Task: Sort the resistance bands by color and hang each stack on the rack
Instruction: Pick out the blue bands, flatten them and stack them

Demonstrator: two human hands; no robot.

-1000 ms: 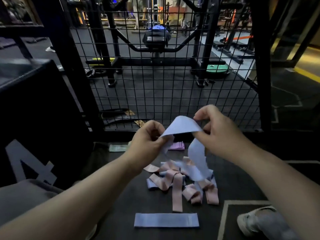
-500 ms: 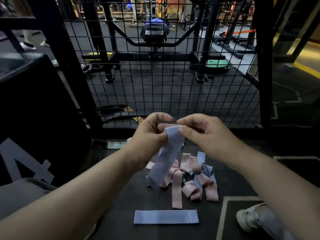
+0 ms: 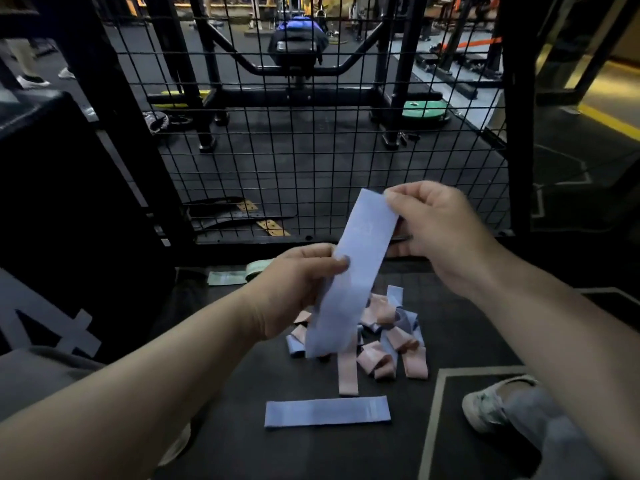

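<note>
Wire mesh (image 3: pixel 332 140) stands just behind the band pile (image 3: pixel 381 344).

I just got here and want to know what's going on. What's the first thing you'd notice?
Right in the middle, the left hand and the right hand hold up a long blue band, and the right hand pinches its top end. Under it, a jumbled pile of pink and blue bands lies on the dark floor, with one flat blue band nearer the person. Behind stands a black wire mesh panel.
</note>
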